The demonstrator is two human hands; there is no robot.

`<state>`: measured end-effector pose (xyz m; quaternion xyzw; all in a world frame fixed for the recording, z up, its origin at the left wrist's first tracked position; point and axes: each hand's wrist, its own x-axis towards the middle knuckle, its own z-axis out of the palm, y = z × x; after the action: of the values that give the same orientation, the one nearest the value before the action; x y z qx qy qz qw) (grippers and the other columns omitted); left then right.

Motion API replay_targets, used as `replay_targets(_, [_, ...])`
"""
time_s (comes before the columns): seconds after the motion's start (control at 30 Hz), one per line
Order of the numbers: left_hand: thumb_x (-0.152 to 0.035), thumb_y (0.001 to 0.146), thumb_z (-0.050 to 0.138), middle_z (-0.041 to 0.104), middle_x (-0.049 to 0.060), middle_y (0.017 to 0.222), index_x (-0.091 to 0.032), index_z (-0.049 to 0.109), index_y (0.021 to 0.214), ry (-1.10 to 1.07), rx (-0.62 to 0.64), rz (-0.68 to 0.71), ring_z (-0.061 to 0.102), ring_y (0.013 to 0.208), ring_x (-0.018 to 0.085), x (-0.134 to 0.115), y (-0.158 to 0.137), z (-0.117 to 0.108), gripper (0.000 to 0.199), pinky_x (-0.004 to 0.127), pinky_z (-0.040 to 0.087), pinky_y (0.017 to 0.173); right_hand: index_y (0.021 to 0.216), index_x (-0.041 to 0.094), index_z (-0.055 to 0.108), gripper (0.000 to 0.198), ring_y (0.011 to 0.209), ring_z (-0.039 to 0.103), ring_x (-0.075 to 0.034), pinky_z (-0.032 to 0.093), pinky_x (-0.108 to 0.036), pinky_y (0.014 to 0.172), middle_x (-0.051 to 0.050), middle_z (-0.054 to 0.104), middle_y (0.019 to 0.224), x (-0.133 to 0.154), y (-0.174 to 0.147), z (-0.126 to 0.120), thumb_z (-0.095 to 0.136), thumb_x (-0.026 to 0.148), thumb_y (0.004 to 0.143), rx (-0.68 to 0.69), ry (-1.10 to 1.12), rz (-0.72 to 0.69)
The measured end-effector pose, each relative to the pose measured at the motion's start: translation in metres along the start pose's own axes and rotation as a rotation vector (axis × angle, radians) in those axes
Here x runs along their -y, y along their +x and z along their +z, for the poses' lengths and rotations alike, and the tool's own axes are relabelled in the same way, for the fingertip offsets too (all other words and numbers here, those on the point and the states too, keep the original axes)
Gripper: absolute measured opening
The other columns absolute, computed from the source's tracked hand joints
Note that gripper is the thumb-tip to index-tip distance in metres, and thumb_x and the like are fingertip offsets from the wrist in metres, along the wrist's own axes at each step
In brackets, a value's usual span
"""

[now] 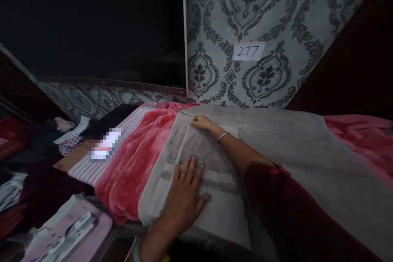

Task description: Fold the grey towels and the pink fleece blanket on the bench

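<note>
A grey towel (215,204) with darker plush bands lies folded on a larger grey cloth (285,143). My left hand (187,196) rests flat on the towel's near left part, palm down and fingers spread. Farther back, my right hand (201,123) is at the towel's far left corner, its fingers closed on the edge. The exact grip of the fingertips is partly hidden. A bracelet circles my right wrist, and a dark red sleeve covers that arm.
Left of the grey cloth lies a red plush blanket (132,163), then a striped cloth (82,172) with a blurred-out lit object on it. A pink board (95,229) with a white strip stands front left. Behind are a large dark screen (92,24) and a patterned wall (208,77).
</note>
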<state>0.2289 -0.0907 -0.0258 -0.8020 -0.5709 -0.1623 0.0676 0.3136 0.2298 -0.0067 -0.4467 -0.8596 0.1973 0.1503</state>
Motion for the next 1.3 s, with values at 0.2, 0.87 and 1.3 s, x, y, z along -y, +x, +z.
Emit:
replay_targets(0.2, [-0.055,0.085,0.068,0.022,0.014,0.17,-0.033,0.035,0.159,-0.038,0.098,-0.079,0.015,0.156,0.044,-0.001,-0.012,0.016,0.084,0.074,0.019,0.118,0.091,0.016,0.072,0.025,0.082,0.058,-0.015,0.037,-0.023,0.069,-0.003,0.072,0.09,-0.015,0.01,0.027,0.06,0.038,0.095,-0.049,0.061,-0.054])
replay_targets(0.87, [-0.053,0.086,0.067,0.025,0.015,0.169,-0.032,0.042,0.156,-0.056,0.048,-0.063,0.017,0.155,0.044,0.003,-0.011,0.018,0.077,0.073,0.02,0.118,0.154,0.027,0.049,0.054,0.153,0.03,-0.027,0.024,-0.047,0.123,-0.008,0.04,0.163,0.013,-0.076,-0.003,0.049,0.042,0.102,0.066,-0.136,-0.42])
replay_targets(1.3, [-0.052,0.084,0.071,0.022,0.012,0.171,-0.034,0.036,0.159,-0.015,0.04,-0.068,0.018,0.155,0.044,0.002,-0.015,0.019,0.085,0.07,0.021,0.119,0.161,0.038,0.032,0.061,0.157,0.018,-0.028,0.016,-0.053,0.124,-0.003,0.022,0.171,-0.023,-0.048,0.012,0.037,0.059,0.104,0.223,-0.152,-0.402])
